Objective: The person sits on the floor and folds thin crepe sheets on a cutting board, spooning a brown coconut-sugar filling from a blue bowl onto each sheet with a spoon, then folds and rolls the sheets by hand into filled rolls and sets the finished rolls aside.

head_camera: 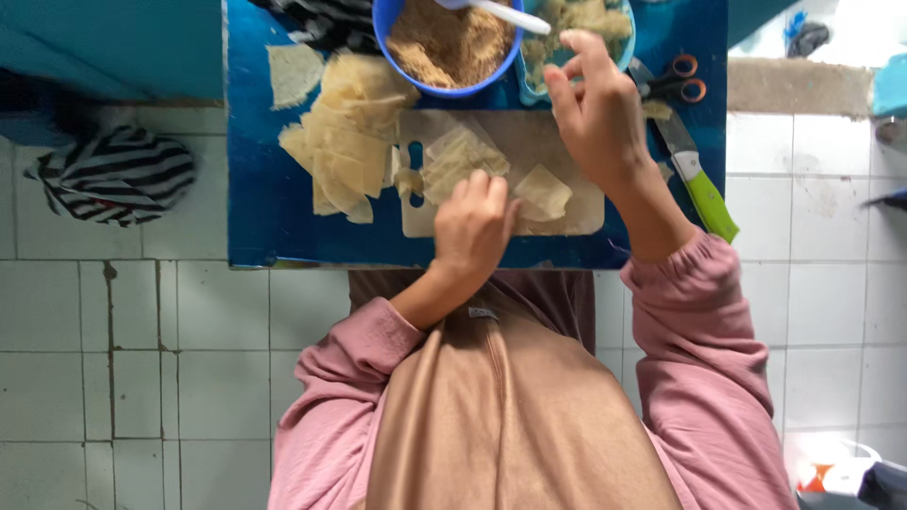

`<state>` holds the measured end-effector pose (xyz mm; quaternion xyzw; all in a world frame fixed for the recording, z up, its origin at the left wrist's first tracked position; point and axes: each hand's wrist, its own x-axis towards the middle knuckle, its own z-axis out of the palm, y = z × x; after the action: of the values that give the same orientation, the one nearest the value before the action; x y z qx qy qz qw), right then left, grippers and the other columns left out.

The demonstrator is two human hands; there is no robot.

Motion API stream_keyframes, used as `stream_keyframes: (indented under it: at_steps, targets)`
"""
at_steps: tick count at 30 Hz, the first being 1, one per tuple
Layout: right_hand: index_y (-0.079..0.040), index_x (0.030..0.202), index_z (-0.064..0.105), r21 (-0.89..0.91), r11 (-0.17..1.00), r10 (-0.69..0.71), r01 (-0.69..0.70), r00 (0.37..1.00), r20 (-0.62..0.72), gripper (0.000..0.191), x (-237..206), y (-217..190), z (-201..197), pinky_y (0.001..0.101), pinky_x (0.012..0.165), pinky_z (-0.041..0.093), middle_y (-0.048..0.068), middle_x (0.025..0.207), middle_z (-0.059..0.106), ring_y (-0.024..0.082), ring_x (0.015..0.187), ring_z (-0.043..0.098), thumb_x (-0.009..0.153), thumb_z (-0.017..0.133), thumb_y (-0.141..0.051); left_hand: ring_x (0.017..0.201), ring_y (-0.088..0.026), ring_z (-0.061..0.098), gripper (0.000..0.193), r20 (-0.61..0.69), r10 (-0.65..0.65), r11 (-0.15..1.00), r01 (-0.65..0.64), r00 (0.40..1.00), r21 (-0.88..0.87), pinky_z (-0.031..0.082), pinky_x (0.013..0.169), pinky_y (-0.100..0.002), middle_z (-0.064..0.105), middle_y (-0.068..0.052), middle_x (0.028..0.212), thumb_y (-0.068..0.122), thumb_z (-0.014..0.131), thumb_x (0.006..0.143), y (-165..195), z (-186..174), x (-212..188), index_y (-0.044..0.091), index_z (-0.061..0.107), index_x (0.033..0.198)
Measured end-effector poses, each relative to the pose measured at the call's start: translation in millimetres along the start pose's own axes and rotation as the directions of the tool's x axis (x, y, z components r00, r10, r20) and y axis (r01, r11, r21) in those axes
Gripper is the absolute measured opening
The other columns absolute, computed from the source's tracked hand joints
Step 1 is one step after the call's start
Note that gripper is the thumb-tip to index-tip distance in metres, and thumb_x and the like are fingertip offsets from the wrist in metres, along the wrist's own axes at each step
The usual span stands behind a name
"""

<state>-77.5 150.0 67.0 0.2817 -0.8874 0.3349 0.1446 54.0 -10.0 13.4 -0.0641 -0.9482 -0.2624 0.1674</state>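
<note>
Pink-sleeved left hand [475,227] presses curled fingers on a wrapper [460,159]; right hand [593,104], fingers loosely open and empty, reaches toward filling bowl [578,28].

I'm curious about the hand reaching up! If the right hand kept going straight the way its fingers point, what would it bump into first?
Probably the teal bowl of pale filling: the right hand points at it, fingertips already at its rim. Depth is hard to judge from above.

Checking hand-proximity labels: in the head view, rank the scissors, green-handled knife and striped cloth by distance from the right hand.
From the right hand:
1. Scissors, just to its right.
2. Green-handled knife, lower right, at the board's edge.
3. Striped cloth, far left, on the tiles.
</note>
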Motion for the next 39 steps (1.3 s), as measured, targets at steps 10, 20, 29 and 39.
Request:
stream_keyframes:
  at_steps: [10, 20, 29, 39]
  targets:
    - [0.0, 0.106, 0.067, 0.327, 0.945, 0.037, -0.001, 0.994, -0.102, 0.007, 90.8, 6.1, 59.2, 0.0219, 0.062, 0.046, 0.002, 0.085, 0.066, 0.005, 0.072, 0.058, 0.101, 0.071, -0.002, 0.09, -0.026, 0.065, 0.011, 0.027, 0.0, 1.0, 0.0, 1.0, 0.002, 0.055, 0.075, -0.035, 0.06, -0.008, 0.095, 0.014, 0.067, 0.092, -3.1, 11.2, 11.1, 0.01, 0.058, 0.097]
    - [-0.001, 0.101, 0.069, 0.423, 0.887, 0.171, -0.185, 0.983, 0.07, 0.024, 102.3, -30.3, 108.8, 0.0226, 0.06, 0.052, 0.003, 0.078, 0.069, 0.006, 0.065, 0.063, 0.11, 0.053, -0.017, 0.092, -0.024, 0.062, 0.015, -0.001, 0.058, 0.996, -0.058, 0.998, 0.069, 0.052, 0.076, -0.034, 0.056, -0.006, 0.094, 0.01, 0.065, 0.081, -7.7, 7.2, 20.3, 0.012, 0.055, 0.092]
    - [-0.001, 0.1, 0.065, 0.828, 0.487, 0.356, -0.278, 0.929, 0.102, 0.022, 88.9, -6.8, 87.5, 0.0255, 0.061, 0.06, 0.01, 0.082, 0.074, 0.013, 0.066, 0.073, 0.108, 0.049, -0.014, 0.092, -0.024, 0.062, 0.015, -0.003, 0.052, 0.993, -0.051, 0.999, 0.104, 0.052, 0.078, -0.036, 0.056, -0.007, 0.095, 0.011, 0.063, 0.087, 5.0, 23.2, 15.5, 0.011, 0.053, 0.098]
    - [0.001, 0.103, 0.065, 0.773, 0.595, 0.243, -0.219, 0.966, 0.087, 0.024, 89.3, -6.2, 103.0, 0.0265, 0.061, 0.059, 0.011, 0.085, 0.074, 0.013, 0.069, 0.074, 0.11, 0.051, -0.017, 0.095, -0.027, 0.062, 0.018, 0.004, 0.071, 0.991, -0.071, 0.997, 0.111, 0.052, 0.084, -0.037, 0.057, -0.009, 0.096, 0.01, 0.063, 0.083, 9.0, 24.4, 8.5, 0.009, 0.052, 0.097]
